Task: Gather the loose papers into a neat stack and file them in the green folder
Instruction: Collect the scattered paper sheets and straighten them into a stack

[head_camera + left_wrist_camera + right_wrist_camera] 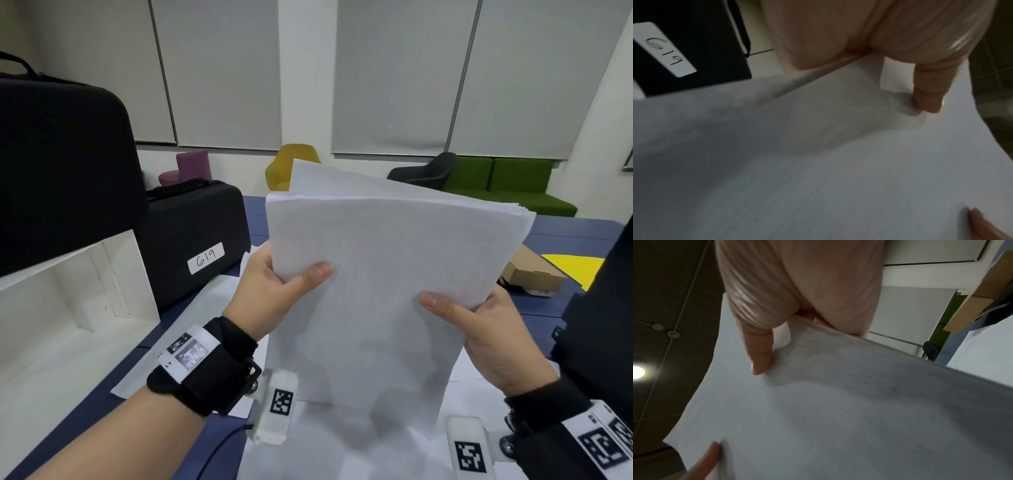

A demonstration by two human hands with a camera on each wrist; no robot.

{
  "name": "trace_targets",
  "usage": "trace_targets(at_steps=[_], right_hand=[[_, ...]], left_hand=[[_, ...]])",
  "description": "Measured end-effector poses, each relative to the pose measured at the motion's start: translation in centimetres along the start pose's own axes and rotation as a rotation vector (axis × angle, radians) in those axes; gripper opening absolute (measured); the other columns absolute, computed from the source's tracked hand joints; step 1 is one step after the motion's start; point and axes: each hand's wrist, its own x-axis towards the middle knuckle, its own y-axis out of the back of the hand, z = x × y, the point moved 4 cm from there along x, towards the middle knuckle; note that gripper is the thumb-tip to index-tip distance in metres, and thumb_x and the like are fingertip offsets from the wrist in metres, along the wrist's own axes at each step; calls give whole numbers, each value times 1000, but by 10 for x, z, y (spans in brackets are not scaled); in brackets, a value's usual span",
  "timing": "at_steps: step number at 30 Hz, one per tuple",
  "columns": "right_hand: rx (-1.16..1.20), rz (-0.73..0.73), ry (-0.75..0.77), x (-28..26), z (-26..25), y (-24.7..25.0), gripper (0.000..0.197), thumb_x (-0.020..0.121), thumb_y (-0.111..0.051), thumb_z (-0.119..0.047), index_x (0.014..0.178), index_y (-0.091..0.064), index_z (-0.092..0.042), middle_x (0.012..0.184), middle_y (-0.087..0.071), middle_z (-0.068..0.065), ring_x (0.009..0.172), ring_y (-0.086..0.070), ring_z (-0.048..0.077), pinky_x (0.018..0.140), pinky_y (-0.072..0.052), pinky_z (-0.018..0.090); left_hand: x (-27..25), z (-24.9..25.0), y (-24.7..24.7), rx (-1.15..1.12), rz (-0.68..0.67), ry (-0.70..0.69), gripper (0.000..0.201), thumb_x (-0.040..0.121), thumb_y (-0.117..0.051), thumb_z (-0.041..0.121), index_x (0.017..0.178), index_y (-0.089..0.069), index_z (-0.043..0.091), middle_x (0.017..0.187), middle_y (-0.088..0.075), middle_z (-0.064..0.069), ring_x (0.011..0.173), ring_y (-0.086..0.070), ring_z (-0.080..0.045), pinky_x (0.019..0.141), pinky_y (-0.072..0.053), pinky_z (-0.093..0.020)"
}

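Observation:
A stack of white papers (376,274) stands almost upright in front of me, its lower edge down at the table. One sheet pokes up crooked behind the top left corner. My left hand (274,277) grips the stack's left edge, thumb on the front. My right hand (479,318) grips the right edge the same way. The left wrist view shows the paper stack (818,162) under the left thumb; the right wrist view shows the paper stack (838,418) under the right thumb. More loose sheets (191,329) lie flat on the blue table. No green folder is in view.
A black case labelled 619 (195,246) stands left of the papers, a bigger black case (61,171) behind a white box (68,308). A cardboard box (527,274) and a yellow sheet (575,267) lie right. Two tagged white blocks (277,404) sit near me.

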Motion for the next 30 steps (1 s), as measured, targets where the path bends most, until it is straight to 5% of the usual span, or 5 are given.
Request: trace_targets(at_steps=[7, 14, 23, 26, 30], right_hand=[[-1, 8, -8, 1, 3, 0, 43, 60, -77, -14, 103, -70, -11, 104, -74, 12, 97, -70, 31, 82, -57, 38], [-1, 1, -8, 0, 5, 2, 52, 59, -83, -22, 107, -69, -8, 107, -73, 12, 100, -70, 31, 82, -57, 36], [15, -12, -21, 1, 8, 3, 63, 48, -93, -38, 103, -73, -14, 108, -73, 12, 98, -71, 29, 78, -56, 32], [49, -15, -30, 1, 7, 2, 44, 58, -82, -21, 100, -73, -12, 106, -74, 12, 99, -70, 31, 78, -57, 33], [52, -23, -41, 1, 6, 1, 38, 63, -77, -13, 100, -72, -9, 106, -73, 15, 99, -69, 35, 79, -58, 35]], left_hand=[[20, 63, 0, 158, 84, -409, 54, 81, -69, 3, 126, -44, 18, 97, -60, 12, 86, -63, -5, 76, -52, -21], [36, 77, -3, 421, -17, -478, 43, 91, -61, 7, 132, -53, 18, 120, -62, 2, 111, -61, -23, 97, -48, -54], [35, 72, -2, 402, 9, -450, 22, 90, -60, 6, 110, -60, 16, 104, -63, 3, 92, -61, -14, 86, -49, -35], [33, 72, -1, 449, 61, -491, 12, 90, -59, 5, 100, -58, 12, 95, -60, 12, 86, -56, 0, 82, -42, -19], [31, 67, 3, 437, 139, -480, 5, 95, -56, 13, 91, -58, 12, 86, -59, 5, 81, -55, -8, 80, -44, -24]])
